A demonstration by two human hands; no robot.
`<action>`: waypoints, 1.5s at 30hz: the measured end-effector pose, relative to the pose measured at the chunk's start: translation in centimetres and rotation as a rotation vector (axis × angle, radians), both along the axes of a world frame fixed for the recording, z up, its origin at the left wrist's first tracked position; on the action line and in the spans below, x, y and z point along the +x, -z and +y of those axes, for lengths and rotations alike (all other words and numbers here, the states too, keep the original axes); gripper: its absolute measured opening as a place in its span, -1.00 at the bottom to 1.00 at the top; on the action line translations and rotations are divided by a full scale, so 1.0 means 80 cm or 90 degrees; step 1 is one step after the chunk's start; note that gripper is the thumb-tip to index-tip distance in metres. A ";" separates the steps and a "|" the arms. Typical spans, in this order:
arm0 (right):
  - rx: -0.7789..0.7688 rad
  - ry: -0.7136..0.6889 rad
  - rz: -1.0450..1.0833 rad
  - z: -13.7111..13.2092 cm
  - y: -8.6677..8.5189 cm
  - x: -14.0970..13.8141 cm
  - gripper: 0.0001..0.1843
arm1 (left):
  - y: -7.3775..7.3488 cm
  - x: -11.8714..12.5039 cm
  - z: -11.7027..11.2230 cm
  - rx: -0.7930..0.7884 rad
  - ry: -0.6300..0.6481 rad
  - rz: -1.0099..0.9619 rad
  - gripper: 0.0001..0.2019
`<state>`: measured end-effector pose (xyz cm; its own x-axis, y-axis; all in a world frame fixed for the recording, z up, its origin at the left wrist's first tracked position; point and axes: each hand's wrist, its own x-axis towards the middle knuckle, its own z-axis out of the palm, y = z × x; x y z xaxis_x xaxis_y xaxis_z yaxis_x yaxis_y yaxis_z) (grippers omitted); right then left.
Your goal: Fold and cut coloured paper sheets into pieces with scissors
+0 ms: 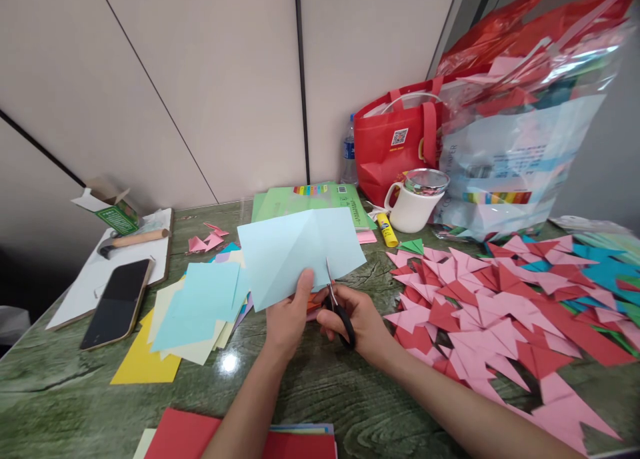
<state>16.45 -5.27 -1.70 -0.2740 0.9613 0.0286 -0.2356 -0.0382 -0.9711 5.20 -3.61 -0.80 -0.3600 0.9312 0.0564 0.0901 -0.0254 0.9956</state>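
My left hand (290, 309) pinches the lower edge of a light blue sheet of paper (280, 252), thumb on top. Fold creases run across the sheet, which is held up above the table. In my right hand (360, 312) is a pair of black-handled scissors (345, 322), fingers wrapped round the loops. The blades point upward and lie at the lower right part of the sheet, against a cut or edge there. Below and left of the held sheet lies a loose stack of light blue and cream paper (205, 306).
Many folded pink and red paper pieces (475, 306) spread over the right side. Behind stand a white mug (415, 206), a yellow glue stick (387, 230), a red bag (380, 149) and a large clear bag (500, 166). At left lie a phone (117, 304) and a hammer (135, 240).
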 end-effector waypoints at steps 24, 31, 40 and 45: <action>0.032 0.028 0.005 0.001 -0.006 0.002 -0.53 | 0.002 0.004 -0.002 -0.009 0.026 -0.024 -0.56; 0.033 0.047 -0.022 0.001 -0.007 0.001 -0.65 | 0.005 0.005 -0.001 -0.010 0.030 -0.042 -0.59; 0.008 0.054 -0.030 -0.001 -0.006 0.001 -0.66 | 0.006 0.006 -0.002 0.001 0.055 -0.079 -0.58; 0.004 0.061 -0.028 0.000 -0.007 0.000 -0.65 | 0.004 0.005 -0.001 0.002 0.048 -0.076 -0.58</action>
